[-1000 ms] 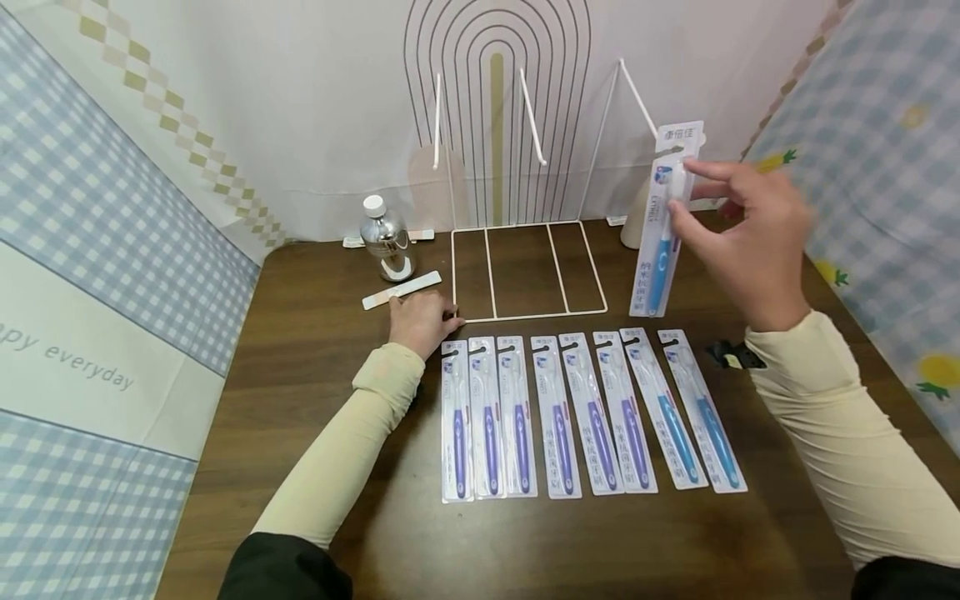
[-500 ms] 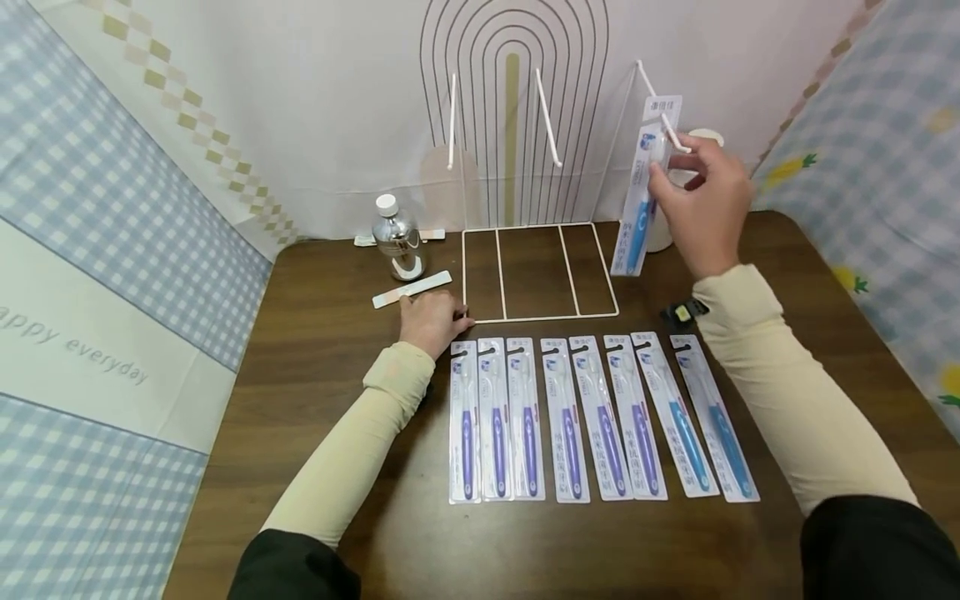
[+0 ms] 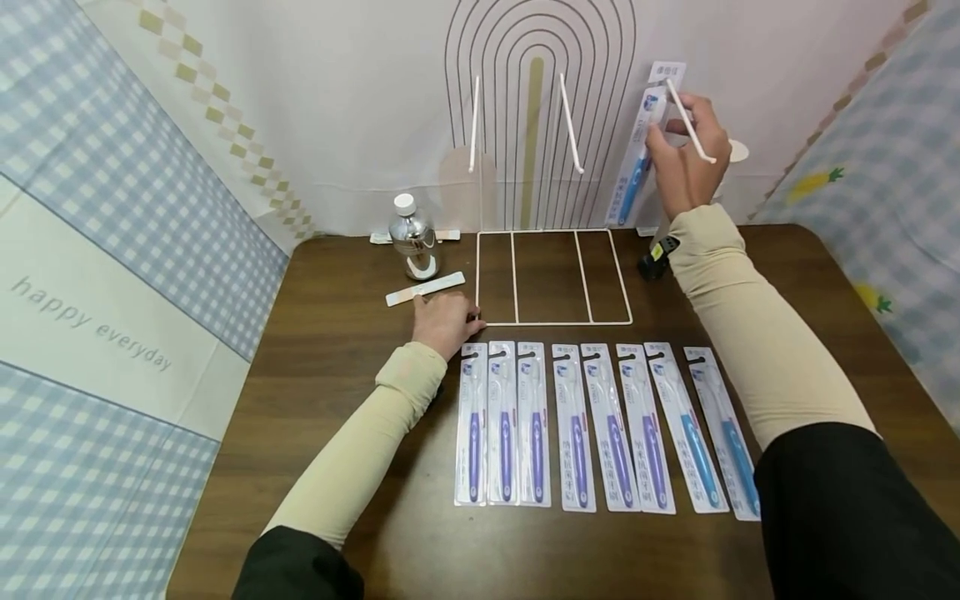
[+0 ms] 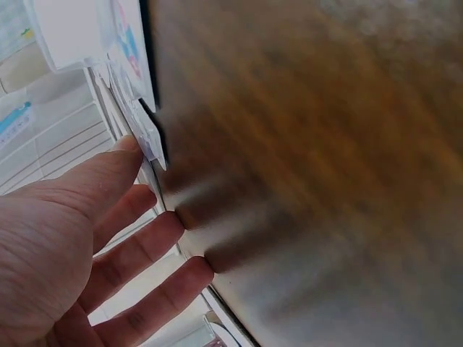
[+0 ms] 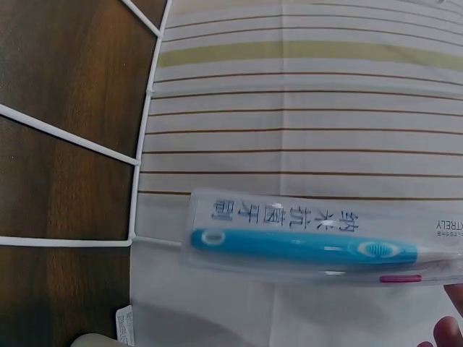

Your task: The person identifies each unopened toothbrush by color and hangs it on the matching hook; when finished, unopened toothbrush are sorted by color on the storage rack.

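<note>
My right hand (image 3: 696, 150) pinches a packaged blue toothbrush (image 3: 633, 179) upright at the right hook (image 3: 692, 121) of the white wire rack (image 3: 555, 323). The hook comes out through the hang hole near the top of the card. In the right wrist view the blue handle (image 5: 304, 247) shows inside its clear blister, with my fingertips (image 5: 447, 331) at the edge. My left hand (image 3: 444, 323) rests at the rack's front left corner. Its fingers (image 4: 148, 242) look fairly straight, tips touching the wire and table. Two more hooks, left (image 3: 474, 125) and middle (image 3: 572, 125), carry nothing.
Several packaged toothbrushes lie in a row before the rack, purple ones (image 3: 536, 450) left and blue ones (image 3: 699, 454) right. A silver bottle (image 3: 416, 242) and a pale strip (image 3: 425, 288) stand left of the rack. A white object (image 3: 738, 151) shows partly behind my right hand.
My right hand has moved left and toward the back wall. The toothbrush card came onto the right hook and slid further back along it. My left hand stays at the rack corner.
</note>
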### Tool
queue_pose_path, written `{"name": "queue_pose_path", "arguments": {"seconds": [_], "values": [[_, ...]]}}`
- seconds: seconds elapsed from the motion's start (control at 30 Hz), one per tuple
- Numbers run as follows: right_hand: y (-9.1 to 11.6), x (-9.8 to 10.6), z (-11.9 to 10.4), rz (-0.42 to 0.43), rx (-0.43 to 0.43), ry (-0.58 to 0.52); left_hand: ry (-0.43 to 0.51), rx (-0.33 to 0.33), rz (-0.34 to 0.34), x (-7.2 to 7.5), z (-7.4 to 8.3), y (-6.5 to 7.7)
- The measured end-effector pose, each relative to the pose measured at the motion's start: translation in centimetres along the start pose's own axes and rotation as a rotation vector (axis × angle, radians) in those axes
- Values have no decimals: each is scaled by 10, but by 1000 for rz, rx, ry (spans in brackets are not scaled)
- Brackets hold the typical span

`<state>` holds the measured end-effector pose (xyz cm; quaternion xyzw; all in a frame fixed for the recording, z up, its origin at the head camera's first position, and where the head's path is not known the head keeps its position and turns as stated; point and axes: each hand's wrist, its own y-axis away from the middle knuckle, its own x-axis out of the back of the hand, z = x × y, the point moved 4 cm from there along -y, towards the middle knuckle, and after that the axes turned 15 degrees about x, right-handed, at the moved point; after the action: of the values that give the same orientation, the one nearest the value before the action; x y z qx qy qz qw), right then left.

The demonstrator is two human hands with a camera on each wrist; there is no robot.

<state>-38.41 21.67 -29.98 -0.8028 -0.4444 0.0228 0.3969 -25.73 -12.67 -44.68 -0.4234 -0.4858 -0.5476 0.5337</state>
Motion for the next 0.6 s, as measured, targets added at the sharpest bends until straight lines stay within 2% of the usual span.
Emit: {"name": "queue_pose_path", "arguments": {"seconds": [0.1,0.23,0.4,0.5,0.6], "values": [[-1,2,2,-8,4,10,-3,-1,3,0,1,0],[2,13,4,-14,4,-31,-7,-9,20,3,3,0],[23,41,6,-16,18,-97,-10,-25,28,8,4,-1],[47,64,10,-130,35,-119,-6,-22,23,10,5,0],[78,91,20,-328,72,-48,-3,-21,21,10,5,0]]}}
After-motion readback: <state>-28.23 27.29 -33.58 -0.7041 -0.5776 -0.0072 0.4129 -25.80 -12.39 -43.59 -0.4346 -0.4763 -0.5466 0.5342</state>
